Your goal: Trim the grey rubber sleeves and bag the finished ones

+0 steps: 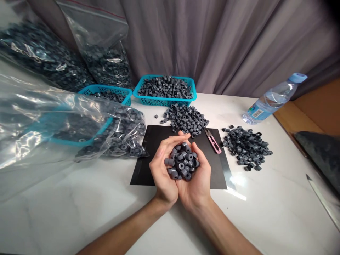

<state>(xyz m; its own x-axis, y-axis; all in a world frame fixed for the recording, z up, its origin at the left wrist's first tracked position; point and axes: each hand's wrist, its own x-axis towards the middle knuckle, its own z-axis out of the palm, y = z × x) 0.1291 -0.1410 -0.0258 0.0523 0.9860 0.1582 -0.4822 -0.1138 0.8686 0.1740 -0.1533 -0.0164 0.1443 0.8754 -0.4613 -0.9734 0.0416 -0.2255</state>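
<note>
My left hand and my right hand are cupped together, side by side, around a heap of small dark grey ring-shaped pieces. Each piece is a short cylinder with a hole through it. Both hands are above a black mat on the white table. Just beyond my fingertips lies a loose pile of the same grey pieces. Pink-handled thread snips rest on the mat to the right of my hands. Another pile of grey pieces sits farther right.
A blue basket full of grey pieces stands at the back, beside a second blue basket. Clear plastic bags of pieces crowd the left. To the right are a water bottle, a cardboard box and a blade.
</note>
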